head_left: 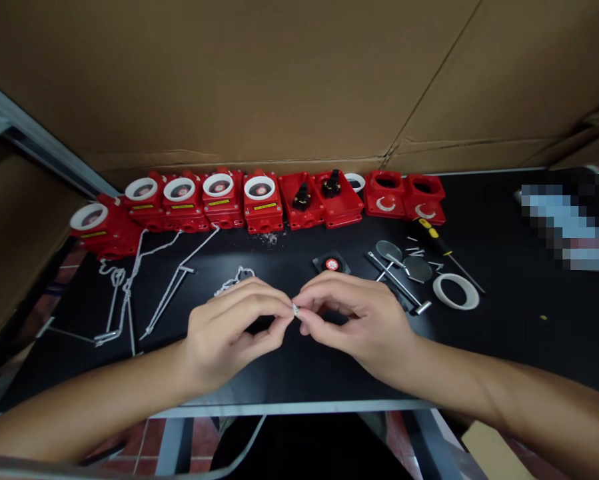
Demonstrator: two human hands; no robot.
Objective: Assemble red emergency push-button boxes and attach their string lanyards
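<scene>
In the lower middle of the frame, the left hand [234, 327] and the right hand [366, 317] come together above the black flat bench [529, 340]. The grip of each hand is a pinch, thumb against forefinger, and both grasp one small silvery metal piece [296, 310], which is at the centre of the frame; its exact form is too small to tell.

Beyond the left hand lies a thin silvery chain [236, 277], partly hidden by this hand. At the left of the frame, slim silvery metal hammers [168, 303] lie with more chains. Just past the right hand there is a black square plate with a round red-and-white label [332, 265]. To the right of it are another silvery hammer [402, 283], round clear discs [418, 269], small screws [416, 253], a white plastic ring [472, 297] and a yellow-and-black screwdriver [429, 229].

Farther, a row of red boxes with white round rims [263, 220] stands from the left to the centre. Next come two open red housings with black fittings [346, 208], then two red covers with round openings [386, 197]. A brown cardboard wall [279, 80] fills the top of the frame.
</scene>
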